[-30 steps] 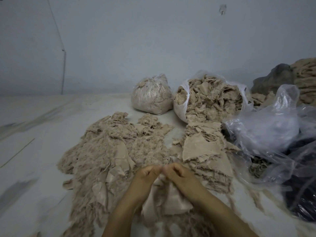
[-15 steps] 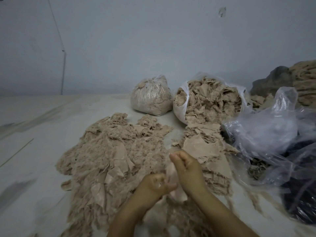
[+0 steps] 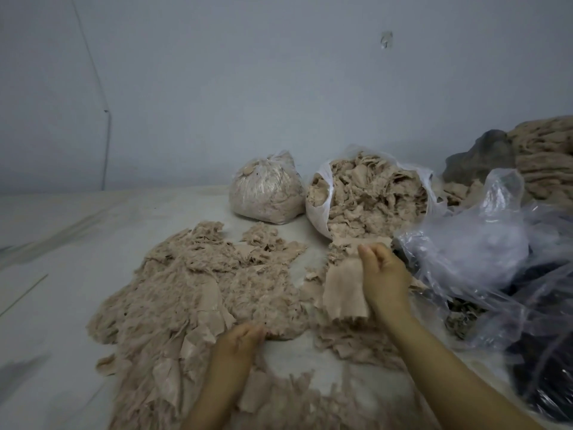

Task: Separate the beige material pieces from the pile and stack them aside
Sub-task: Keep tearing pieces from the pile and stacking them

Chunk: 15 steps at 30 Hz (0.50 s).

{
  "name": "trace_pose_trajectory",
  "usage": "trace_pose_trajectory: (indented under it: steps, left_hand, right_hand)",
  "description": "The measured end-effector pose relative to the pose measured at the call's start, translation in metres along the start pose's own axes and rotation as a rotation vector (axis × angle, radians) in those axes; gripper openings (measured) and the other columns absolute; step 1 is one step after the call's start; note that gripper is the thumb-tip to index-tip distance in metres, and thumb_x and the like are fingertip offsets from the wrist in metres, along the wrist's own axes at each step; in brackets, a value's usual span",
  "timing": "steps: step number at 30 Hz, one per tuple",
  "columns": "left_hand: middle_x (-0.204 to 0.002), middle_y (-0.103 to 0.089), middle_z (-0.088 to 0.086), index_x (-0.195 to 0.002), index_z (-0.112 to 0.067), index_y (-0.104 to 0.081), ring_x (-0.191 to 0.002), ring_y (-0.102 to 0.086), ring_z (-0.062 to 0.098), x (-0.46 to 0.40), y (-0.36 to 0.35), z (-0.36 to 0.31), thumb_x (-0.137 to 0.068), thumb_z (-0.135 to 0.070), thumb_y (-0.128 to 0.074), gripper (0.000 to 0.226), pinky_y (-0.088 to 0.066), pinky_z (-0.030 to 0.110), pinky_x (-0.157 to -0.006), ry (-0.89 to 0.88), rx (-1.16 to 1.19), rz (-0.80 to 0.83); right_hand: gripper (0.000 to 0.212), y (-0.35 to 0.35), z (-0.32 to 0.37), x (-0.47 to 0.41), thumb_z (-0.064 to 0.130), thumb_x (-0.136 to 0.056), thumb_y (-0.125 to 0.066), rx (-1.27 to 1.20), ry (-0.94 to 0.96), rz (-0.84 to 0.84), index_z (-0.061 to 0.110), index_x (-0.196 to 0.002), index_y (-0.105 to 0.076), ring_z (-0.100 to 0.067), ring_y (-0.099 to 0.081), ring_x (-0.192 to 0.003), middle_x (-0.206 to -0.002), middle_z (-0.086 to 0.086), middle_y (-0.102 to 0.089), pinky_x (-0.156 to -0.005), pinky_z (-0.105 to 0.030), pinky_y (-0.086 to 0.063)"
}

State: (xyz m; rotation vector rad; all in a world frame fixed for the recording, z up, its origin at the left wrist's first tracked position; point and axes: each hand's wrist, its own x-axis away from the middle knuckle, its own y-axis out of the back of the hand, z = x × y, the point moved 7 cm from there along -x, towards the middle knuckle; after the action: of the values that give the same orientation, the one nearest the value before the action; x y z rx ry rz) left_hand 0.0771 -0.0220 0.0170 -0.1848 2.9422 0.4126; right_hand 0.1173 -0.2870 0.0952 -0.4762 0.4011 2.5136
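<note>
Plastic bags beside beige pile

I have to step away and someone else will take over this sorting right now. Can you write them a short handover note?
Right hand holds one flat beige piece over the stack on the right. Left hand rests on the near edge of the loose pile, fingers curled; whether it grips anything is unclear. Done: some pieces stacked. Left: lay this piece down, then keep separating; most of the pile remains.

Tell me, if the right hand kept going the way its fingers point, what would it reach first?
Probably the open bag of beige scraps. The right hand, holding a beige piece, points away toward it over the stack; depth is unclear.
</note>
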Motion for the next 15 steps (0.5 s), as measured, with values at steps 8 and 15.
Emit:
trace_pose_trajectory:
  steps: [8, 15]
  left_hand:
    - [-0.061, -0.06, 0.001, -0.077, -0.008, -0.062, -0.053, -0.057, 0.011, 0.014, -0.02, 0.012, -0.072, -0.007, -0.07, 0.009, -0.046, 0.021, -0.048, 0.25, 0.551, 0.07]
    - [-0.117, -0.067, 0.007, -0.12, -0.019, -0.058, -0.103, -0.066, 0.022, 0.024, -0.03, 0.006, -0.057, 0.003, -0.082, 0.071, -0.057, 0.032, -0.076, 0.21, 0.643, 0.208]
  right_hand:
    - [0.029, 0.0, 0.005, 0.034, 0.025, -0.095, -0.051, 0.35, 0.134, 0.113, 0.02, -0.124, -0.051, -0.019, -0.041, -0.118, -0.125, -0.003, -0.045, -0.094, -0.029, -0.036]
    - [0.032, -0.071, -0.026, 0.138, 0.039, -0.084, -0.065, -0.341, -0.512, 0.688, 0.01, -0.097, -0.067, -0.009, -0.066, -0.081, -0.092, -0.001, -0.07, -0.076, -0.023, -0.052]
